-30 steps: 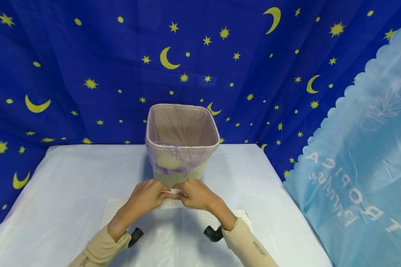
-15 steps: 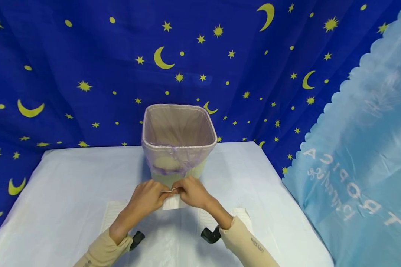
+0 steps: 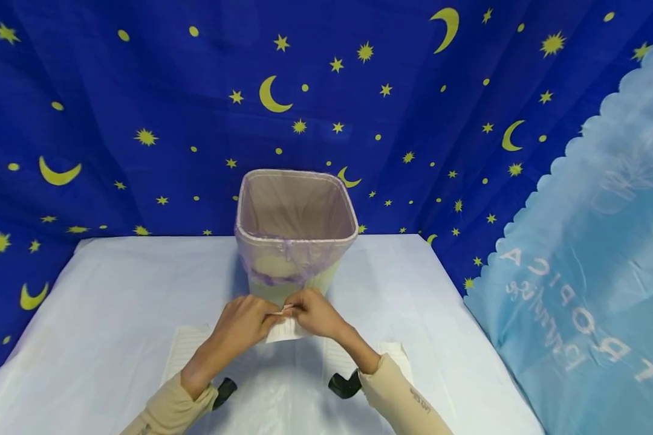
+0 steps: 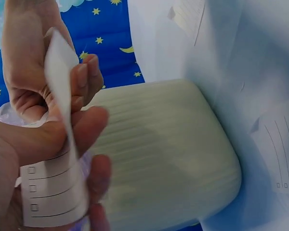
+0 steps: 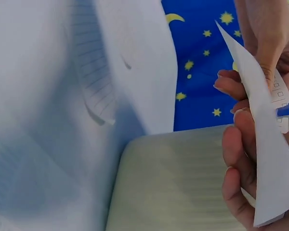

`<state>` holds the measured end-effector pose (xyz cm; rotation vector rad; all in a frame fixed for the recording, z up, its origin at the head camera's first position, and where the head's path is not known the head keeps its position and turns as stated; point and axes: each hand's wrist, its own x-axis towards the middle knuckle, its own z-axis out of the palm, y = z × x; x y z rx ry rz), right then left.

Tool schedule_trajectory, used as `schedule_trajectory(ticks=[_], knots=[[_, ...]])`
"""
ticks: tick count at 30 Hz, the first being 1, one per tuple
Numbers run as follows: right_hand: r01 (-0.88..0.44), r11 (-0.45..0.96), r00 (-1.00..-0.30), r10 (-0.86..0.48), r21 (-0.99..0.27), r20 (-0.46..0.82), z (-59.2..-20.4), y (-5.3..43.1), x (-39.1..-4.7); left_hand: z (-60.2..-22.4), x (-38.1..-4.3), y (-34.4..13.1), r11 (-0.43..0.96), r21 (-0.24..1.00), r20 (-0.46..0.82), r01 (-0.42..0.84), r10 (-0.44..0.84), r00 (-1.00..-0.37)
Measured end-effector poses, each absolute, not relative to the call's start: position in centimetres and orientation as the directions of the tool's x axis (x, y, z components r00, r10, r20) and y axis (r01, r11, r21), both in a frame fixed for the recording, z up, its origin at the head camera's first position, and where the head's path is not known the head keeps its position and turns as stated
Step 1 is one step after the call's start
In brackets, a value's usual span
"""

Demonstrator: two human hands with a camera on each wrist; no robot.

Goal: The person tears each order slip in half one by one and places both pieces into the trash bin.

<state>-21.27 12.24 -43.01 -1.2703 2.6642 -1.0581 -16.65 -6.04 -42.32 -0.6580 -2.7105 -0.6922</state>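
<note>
My left hand point(image 3: 242, 323) and right hand point(image 3: 315, 314) both pinch the lined paper point(image 3: 284, 330), at the bin's point(image 3: 323, 279) six o'clock; I'm apparently folding or tearing it, next needing a steady grip.

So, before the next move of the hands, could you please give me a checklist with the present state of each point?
1. Left hand grips the paper: ok.
2. Right hand grips it also: ok.
3. Bin upright on the table: ok.
4. Purple bag folded over the bin's rim: ok.
5. Paper above the bin's opening: not ok, in front.
6. Paper torn through: cannot tell.
</note>
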Motion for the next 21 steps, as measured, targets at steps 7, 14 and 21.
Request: schedule_trajectory(ticks=[7,14,21], knots=[[-0.764,0.418,-0.571,-0.793,-0.491,0.212,-42.3,12.3,-20.7,-42.4,-16.3,-6.7,0.794,0.476,0.176,0.377,0.334,-0.926],[-0.753,0.506,-0.601,-0.789,-0.421,0.127,-41.9,12.3,-20.3,-43.3,-16.1,-6.8,0.785,0.44,0.222,0.435,0.375,-0.9],[-0.748,0.582,-0.647,-0.747,-0.318,0.154,-42.2,12.3,-19.6,-43.6,-16.2,-6.6,0.795,0.45,0.181,0.407,0.366,-0.913]])
